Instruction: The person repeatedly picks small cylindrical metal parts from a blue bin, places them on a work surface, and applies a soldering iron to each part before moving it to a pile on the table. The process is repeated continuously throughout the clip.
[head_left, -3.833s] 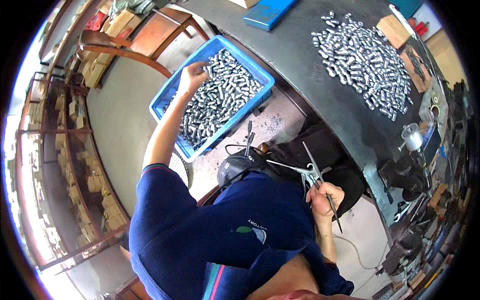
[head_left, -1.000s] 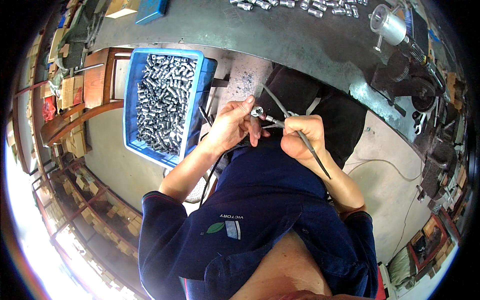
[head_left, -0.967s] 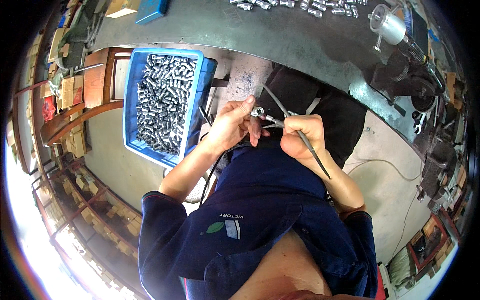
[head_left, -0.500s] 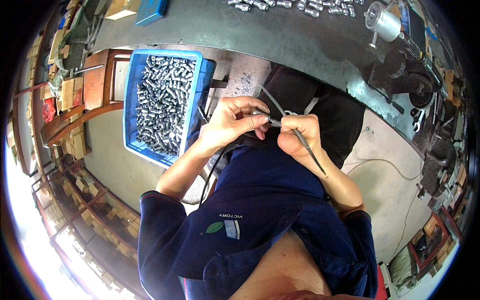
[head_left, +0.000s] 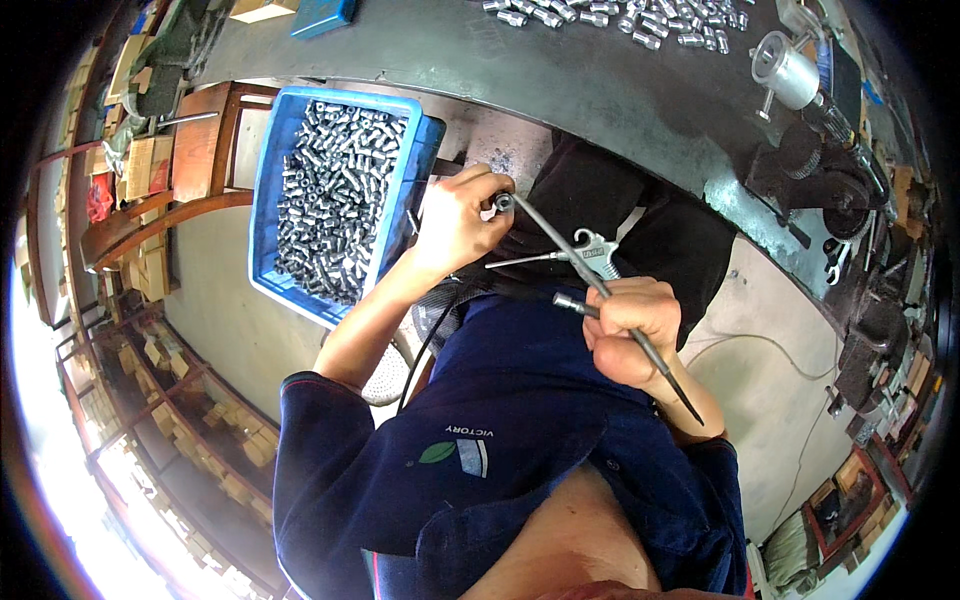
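Note:
My left hand [head_left: 465, 222] is closed round a small metal fitting [head_left: 504, 203], its round bored end facing up. My right hand [head_left: 634, 325] is wrapped round two things at once. One is a long, slim, dark file [head_left: 668, 372], whose tapered end sticks out toward my forearm while its far end reaches up beside the fitting. The other is a short dark rod with a bright metal tip [head_left: 570, 302], pointing left out of the fist. On my lap, under the file, lies an air blow gun [head_left: 594, 252] with a thin nozzle.
A blue crate [head_left: 262, 215] full of metal fittings stands at my left by a wooden chair [head_left: 205, 150]. Ahead is a dark metal bench [head_left: 480, 60] with several loose fittings [head_left: 650, 25] at the back. A machine with a silvery cylinder [head_left: 785, 70] stands at the right.
My hands have drawn apart; the right moved right and nearer to me with the file and rod. The fitting now turns its bore upward, and the blow gun shows between my hands.

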